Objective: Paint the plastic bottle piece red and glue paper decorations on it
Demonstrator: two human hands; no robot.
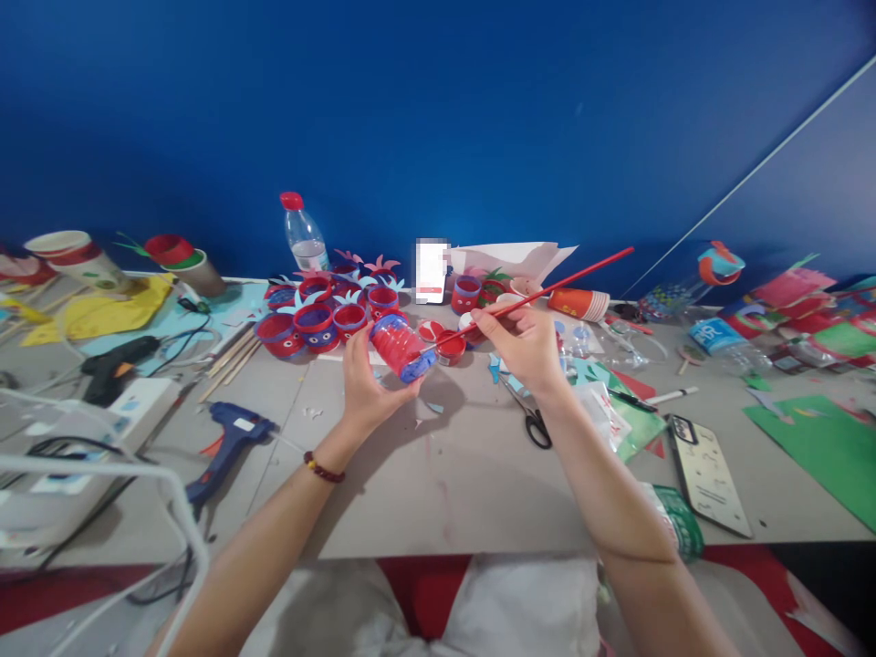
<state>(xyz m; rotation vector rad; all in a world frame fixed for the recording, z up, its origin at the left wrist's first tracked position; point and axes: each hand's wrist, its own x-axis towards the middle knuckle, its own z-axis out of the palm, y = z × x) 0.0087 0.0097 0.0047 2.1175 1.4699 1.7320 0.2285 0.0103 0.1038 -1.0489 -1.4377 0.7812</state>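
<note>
Holding red cup (401, 347), brush (547, 290), phone (432, 270) scrn blurred

The red paper cup (399, 345) is tilted on its side, its lower right end painted blue, cradled in the fingers of the left hand (366, 383). The long red-handled paintbrush (575, 275), pinched in the right hand (526, 342), slants up to the right, its tip touching the cup's blue end

Nothing written could be read. The phone (432, 270) showed only a blurred-out screen. Far right of the phone, a blue bottle label (709, 336) carried white letters too small to make out, and a dark card (708, 474), right of the phone and nearer the person, bore illegible pale print.
</note>
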